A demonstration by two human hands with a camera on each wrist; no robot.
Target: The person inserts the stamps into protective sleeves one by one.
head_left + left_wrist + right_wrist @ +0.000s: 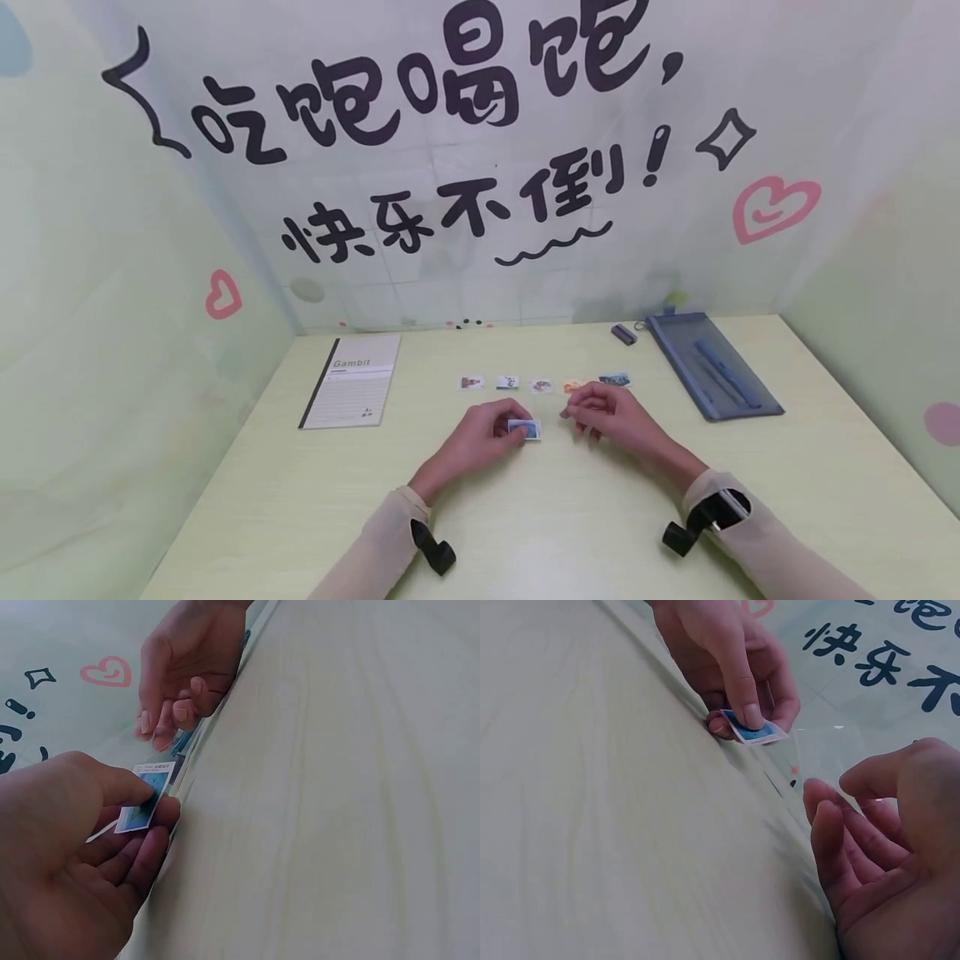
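In the head view my left hand (483, 433) pinches a small white-bordered stamp (528, 429) with a blue picture, thumb on its face and fingers beneath. A thin pale edge also shows under that thumb in the left wrist view. My right hand (617, 415), just to the right and apart from it, pinches a thin clear plastic piece (823, 750) between thumb and fingertips. This see-through piece stands upright in the right wrist view, close to the stamp. Behind the hands lies a row of several small picture stamps (507, 382), the orange one (572, 387) partly hidden by my right hand.
A notebook (351, 383) lies at the back left of the table (517, 533). On the back right lies a blue mesh zip pouch (686, 342) with a pen-like thing (726, 372) inside. A small dark block (623, 334) sits beside it. A printed cloth (420, 292) hangs behind.
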